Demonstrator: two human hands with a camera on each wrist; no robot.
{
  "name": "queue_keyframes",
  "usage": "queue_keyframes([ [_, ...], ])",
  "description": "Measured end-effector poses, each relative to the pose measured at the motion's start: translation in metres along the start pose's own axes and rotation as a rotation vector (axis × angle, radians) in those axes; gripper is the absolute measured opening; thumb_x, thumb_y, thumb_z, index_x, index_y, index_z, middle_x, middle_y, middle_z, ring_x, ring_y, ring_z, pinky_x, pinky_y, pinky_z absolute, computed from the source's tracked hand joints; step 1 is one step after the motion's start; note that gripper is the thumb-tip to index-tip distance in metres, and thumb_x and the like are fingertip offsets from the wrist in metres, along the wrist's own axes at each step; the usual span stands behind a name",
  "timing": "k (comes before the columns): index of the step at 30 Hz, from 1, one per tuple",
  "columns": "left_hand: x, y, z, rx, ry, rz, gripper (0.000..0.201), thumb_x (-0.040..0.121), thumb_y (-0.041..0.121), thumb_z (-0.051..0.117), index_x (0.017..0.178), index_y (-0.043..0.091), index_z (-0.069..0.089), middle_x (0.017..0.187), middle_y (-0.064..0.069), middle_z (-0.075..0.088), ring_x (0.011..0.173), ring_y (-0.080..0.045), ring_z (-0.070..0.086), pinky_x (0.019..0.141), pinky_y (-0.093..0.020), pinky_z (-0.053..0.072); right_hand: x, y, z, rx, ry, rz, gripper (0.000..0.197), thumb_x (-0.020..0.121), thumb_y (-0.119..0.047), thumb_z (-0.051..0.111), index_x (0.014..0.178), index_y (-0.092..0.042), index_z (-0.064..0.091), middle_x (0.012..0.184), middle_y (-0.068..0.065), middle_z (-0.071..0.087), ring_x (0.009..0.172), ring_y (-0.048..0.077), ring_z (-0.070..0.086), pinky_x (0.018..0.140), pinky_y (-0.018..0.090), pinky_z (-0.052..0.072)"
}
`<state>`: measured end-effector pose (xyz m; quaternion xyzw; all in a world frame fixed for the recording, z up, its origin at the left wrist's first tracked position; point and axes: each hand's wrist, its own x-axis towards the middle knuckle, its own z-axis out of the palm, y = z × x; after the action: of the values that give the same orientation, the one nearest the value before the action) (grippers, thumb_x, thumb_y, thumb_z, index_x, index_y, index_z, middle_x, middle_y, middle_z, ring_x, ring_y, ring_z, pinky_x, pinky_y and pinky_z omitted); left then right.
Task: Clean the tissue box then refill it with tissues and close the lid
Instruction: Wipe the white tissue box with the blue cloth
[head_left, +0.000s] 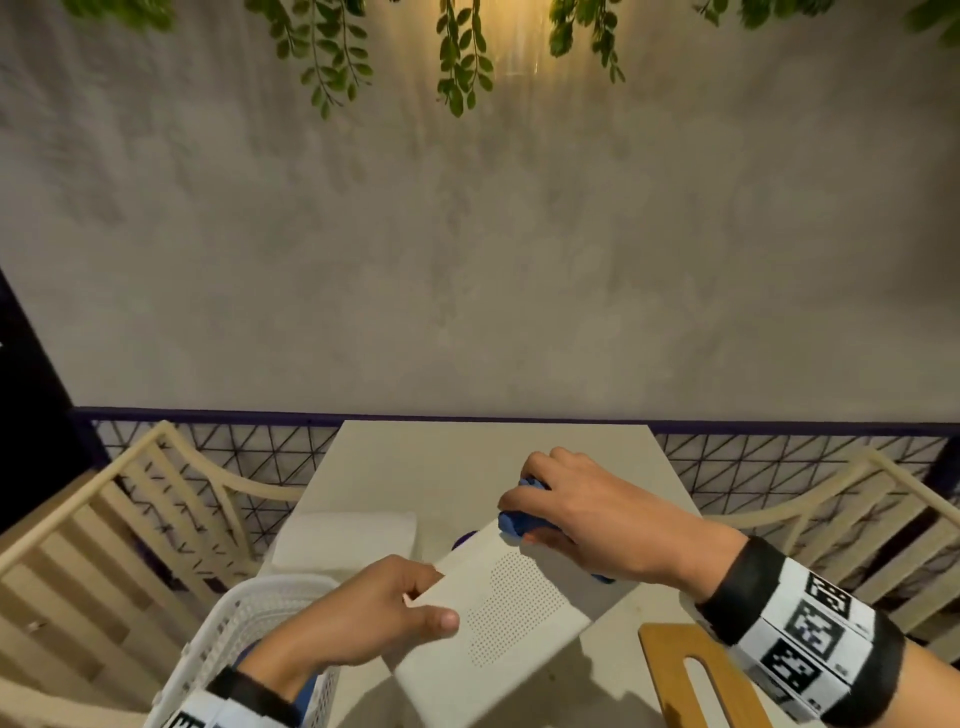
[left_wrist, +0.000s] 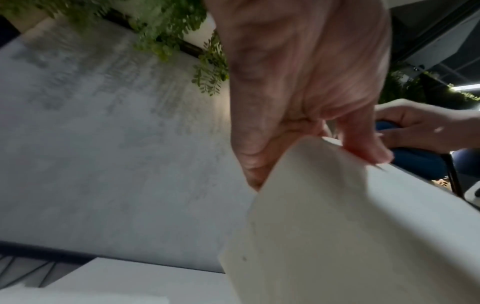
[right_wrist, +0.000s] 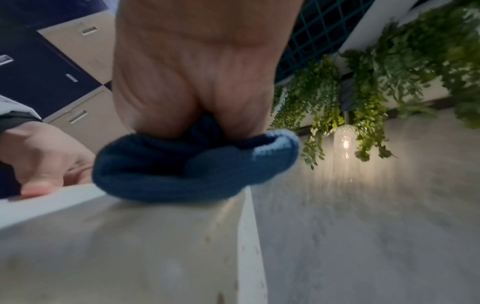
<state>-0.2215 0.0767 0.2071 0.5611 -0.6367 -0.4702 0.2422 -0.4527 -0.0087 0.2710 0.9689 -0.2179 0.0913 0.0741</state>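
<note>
A white tissue box (head_left: 498, 608) with a dotted face is held tilted above the table (head_left: 467, 467). My left hand (head_left: 384, 613) grips its near left corner, thumb on the dotted face; the left wrist view shows the box (left_wrist: 337, 226) held between thumb and fingers (left_wrist: 363, 144). My right hand (head_left: 576, 509) clutches a bunched blue cloth (head_left: 514, 519) against the box's far edge. In the right wrist view the cloth (right_wrist: 182, 168) bulges from my fist onto the box (right_wrist: 130, 246). A white stack of tissues (head_left: 348, 540) lies on the table to the left.
A white plastic basket (head_left: 249, 634) stands at the near left under my left forearm. A wooden lid with a slot (head_left: 691, 675) lies at the near right. Slatted chairs (head_left: 104, 530) flank the table. A dark mesh fence (head_left: 249, 452) and a grey wall stand behind.
</note>
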Motion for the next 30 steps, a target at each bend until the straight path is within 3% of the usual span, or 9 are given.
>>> queue_keyframes([
  [4,0.015,0.012,0.014,0.079,0.123,-0.035,0.01,0.087,0.018,0.062,0.084,0.013,0.07,0.081,0.009,0.071,0.078,-0.006,0.063,0.073,-0.027,0.049,0.003,-0.006,-0.003,-0.076,0.058,0.028,0.025,0.095,-0.031,0.05,0.118,-0.022,0.05,0.104,0.006,0.05,0.082,0.022,0.043,0.072,0.033,0.04],
  [7,0.021,0.017,0.024,0.058,0.302,-0.024,0.024,0.089,0.009,0.061,0.069,0.023,0.063,0.065,0.014,0.066,0.069,-0.006,0.059,0.064,-0.021,0.041,0.005,-0.003,0.008,-0.041,0.156,0.144,0.026,0.093,-0.029,0.055,0.116,-0.018,0.049,0.104,0.006,0.053,0.081,0.023,0.046,0.072,0.034,0.043],
  [11,0.027,0.014,0.027,0.046,0.455,-0.028,0.018,0.078,0.032,0.065,0.06,0.033,0.062,0.053,0.015,0.061,0.062,-0.014,0.054,0.064,-0.028,0.037,0.003,-0.019,0.042,0.104,0.366,0.224,0.022,0.091,-0.03,0.05,0.105,-0.013,0.053,0.112,0.008,0.057,0.098,0.025,0.049,0.088,0.036,0.04],
  [13,0.025,0.012,0.027,0.1,0.501,-0.052,0.029,0.082,0.033,0.066,0.054,0.03,0.057,0.047,0.011,0.055,0.058,-0.015,0.048,0.06,-0.029,0.032,-0.007,-0.039,0.068,0.233,0.314,0.138,0.028,0.098,-0.032,0.039,0.115,-0.014,0.051,0.13,0.009,0.052,0.123,0.026,0.041,0.104,0.038,0.028],
  [16,0.016,0.014,0.03,0.306,0.541,-0.096,0.036,0.088,0.03,0.063,0.054,0.03,0.049,0.053,0.006,0.053,0.065,-0.016,0.051,0.056,-0.028,0.031,-0.037,-0.029,0.086,0.309,0.265,0.081,0.037,0.099,-0.039,0.029,0.127,-0.023,0.048,0.142,-0.001,0.045,0.137,0.018,0.031,0.113,0.037,0.023],
  [20,0.018,0.021,0.036,0.293,0.591,-0.098,0.033,0.089,0.034,0.061,0.058,0.033,0.05,0.065,0.006,0.062,0.074,-0.019,0.059,0.059,-0.027,0.035,-0.016,-0.01,0.075,0.418,0.465,0.464,0.043,0.091,-0.037,0.04,0.126,-0.017,0.055,0.139,0.001,0.049,0.132,0.016,0.037,0.109,0.044,0.034],
  [22,0.02,0.022,0.033,0.232,0.652,-0.122,0.027,0.088,0.035,0.062,0.063,0.031,0.055,0.075,0.002,0.07,0.081,-0.024,0.064,0.064,-0.029,0.039,0.001,-0.031,0.075,0.404,0.453,0.399,0.042,0.09,-0.036,0.041,0.123,-0.016,0.057,0.136,0.002,0.052,0.128,0.016,0.039,0.109,0.04,0.034],
  [25,0.013,0.016,0.022,0.193,0.677,-0.137,0.03,0.088,0.033,0.063,0.059,0.031,0.055,0.067,0.002,0.065,0.078,-0.026,0.062,0.061,-0.029,0.036,-0.016,-0.036,0.081,0.341,0.296,0.107,0.039,0.095,-0.039,0.04,0.126,-0.02,0.054,0.136,0.0,0.052,0.13,0.012,0.034,0.112,0.021,0.022],
  [30,0.016,0.014,0.03,0.197,0.697,-0.118,0.02,0.089,0.036,0.061,0.071,0.027,0.062,0.08,0.0,0.072,0.084,-0.025,0.065,0.059,-0.028,0.036,0.015,-0.009,0.059,0.373,0.516,0.469,0.036,0.086,-0.024,0.05,0.117,-0.012,0.062,0.126,0.005,0.059,0.12,0.015,0.044,0.103,0.041,0.041],
])
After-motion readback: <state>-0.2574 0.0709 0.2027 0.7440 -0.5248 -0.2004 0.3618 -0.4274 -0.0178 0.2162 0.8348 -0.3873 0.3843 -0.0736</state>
